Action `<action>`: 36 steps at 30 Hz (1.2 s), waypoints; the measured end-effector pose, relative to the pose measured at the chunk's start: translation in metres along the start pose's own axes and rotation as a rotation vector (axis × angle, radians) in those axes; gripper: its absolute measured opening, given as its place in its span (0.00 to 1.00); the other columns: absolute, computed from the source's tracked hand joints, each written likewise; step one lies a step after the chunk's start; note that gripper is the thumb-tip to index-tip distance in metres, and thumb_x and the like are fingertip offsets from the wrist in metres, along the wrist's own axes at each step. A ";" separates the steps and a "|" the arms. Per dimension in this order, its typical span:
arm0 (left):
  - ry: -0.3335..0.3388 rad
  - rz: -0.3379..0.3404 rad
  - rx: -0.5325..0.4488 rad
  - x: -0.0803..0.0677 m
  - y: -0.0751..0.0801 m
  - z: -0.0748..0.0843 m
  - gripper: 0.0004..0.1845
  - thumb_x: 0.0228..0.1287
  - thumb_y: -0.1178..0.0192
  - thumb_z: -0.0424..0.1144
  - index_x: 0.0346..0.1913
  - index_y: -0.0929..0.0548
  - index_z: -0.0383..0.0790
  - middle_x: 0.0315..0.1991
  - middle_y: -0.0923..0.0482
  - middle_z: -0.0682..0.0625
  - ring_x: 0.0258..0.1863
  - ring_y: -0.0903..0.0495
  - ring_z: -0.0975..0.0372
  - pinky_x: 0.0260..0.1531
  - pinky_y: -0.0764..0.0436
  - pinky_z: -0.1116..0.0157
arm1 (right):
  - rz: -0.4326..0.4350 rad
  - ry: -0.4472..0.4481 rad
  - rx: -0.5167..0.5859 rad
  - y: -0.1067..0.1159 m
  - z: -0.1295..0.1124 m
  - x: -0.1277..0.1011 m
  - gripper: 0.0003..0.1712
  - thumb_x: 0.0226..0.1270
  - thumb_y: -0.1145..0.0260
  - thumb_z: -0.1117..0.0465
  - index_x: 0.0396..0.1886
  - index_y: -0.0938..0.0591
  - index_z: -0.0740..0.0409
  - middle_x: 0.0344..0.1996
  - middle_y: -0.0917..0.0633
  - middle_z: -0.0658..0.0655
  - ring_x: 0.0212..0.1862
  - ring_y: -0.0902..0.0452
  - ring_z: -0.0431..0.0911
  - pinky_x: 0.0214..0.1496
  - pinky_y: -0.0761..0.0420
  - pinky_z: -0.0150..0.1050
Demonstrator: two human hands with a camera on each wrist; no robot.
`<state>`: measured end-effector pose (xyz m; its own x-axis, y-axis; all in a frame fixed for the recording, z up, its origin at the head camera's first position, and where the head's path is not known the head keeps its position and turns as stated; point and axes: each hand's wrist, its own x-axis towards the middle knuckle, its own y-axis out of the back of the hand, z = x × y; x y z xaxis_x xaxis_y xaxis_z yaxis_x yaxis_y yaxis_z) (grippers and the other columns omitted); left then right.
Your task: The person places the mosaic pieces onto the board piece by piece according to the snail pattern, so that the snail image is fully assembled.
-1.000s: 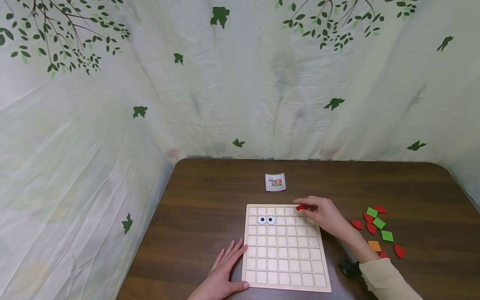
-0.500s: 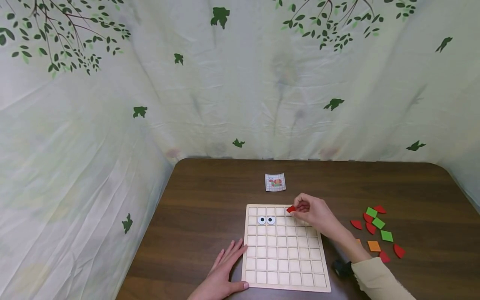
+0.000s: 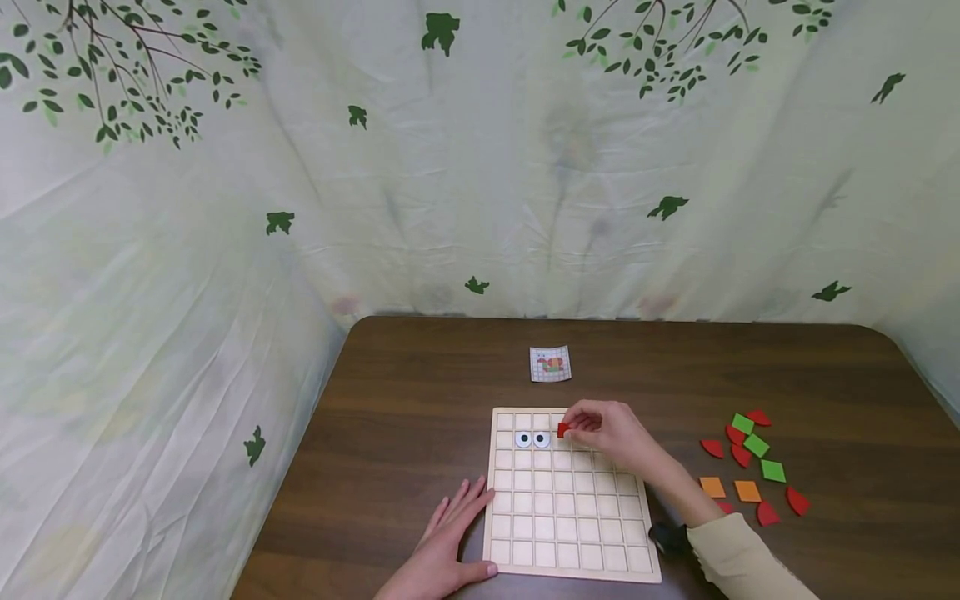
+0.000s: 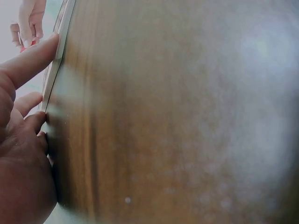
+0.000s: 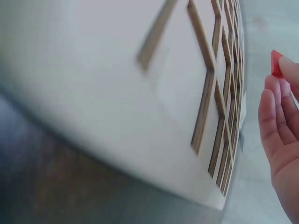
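Note:
My right hand [image 3: 611, 435] pinches a small red tile [image 3: 562, 430] between thumb and fingertips, over the upper part of a pale gridded board [image 3: 543, 504]. In the right wrist view the red tile [image 5: 276, 64] pokes out from the fingertips; its full outline is partly covered. Just left of it on the board lie two round eye tiles [image 3: 542, 439], side by side in neighbouring squares. My left hand [image 3: 446, 550] rests at the board's left edge, fingers spread. The left wrist view shows its thumb and fingers touching the board's rim [image 4: 57, 70].
Right of the board lie loose tiles: red quarter-circle tiles [image 3: 797, 501], green square tiles [image 3: 773, 471] and orange square tiles [image 3: 747, 491]. Behind the board is a small picture card [image 3: 551, 364] with a grid pattern. A leaf-print curtain [image 3: 480, 208] hangs beyond the brown table [image 3: 420, 392].
My right hand has moved left across the board's upper part with the red tile, closer to the eye tiles. An orange tile beneath the forearm has come into view. My left hand stays put.

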<state>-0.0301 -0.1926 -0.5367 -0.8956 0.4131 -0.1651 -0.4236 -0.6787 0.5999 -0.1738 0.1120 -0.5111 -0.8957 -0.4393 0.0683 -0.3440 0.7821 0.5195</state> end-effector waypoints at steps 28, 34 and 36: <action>0.009 -0.002 0.002 0.001 0.001 0.001 0.47 0.53 0.28 0.52 0.76 0.39 0.53 0.78 0.50 0.51 0.77 0.60 0.53 0.68 0.67 0.56 | -0.178 0.019 -0.145 -0.030 -0.018 0.008 0.06 0.59 0.28 0.66 0.30 0.15 0.49 0.22 0.20 0.41 0.26 0.26 0.37 0.31 0.24 0.34; -0.011 0.008 0.009 0.000 0.000 0.000 0.48 0.53 0.28 0.50 0.76 0.39 0.52 0.78 0.49 0.51 0.77 0.60 0.52 0.65 0.72 0.71 | -0.170 0.038 -0.158 -0.033 -0.020 0.008 0.06 0.58 0.28 0.66 0.29 0.14 0.50 0.21 0.20 0.41 0.25 0.26 0.36 0.30 0.24 0.34; -0.014 0.009 0.006 0.001 0.000 -0.001 0.48 0.53 0.28 0.49 0.76 0.39 0.52 0.78 0.50 0.51 0.77 0.60 0.52 0.64 0.73 0.72 | -0.169 0.031 -0.160 -0.034 -0.021 0.008 0.05 0.59 0.28 0.65 0.30 0.14 0.50 0.21 0.20 0.41 0.26 0.26 0.36 0.30 0.24 0.33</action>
<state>-0.0306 -0.1926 -0.5373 -0.8974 0.4155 -0.1483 -0.4145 -0.6789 0.6061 -0.1632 0.0726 -0.5109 -0.8192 -0.5734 -0.0068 -0.4374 0.6172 0.6540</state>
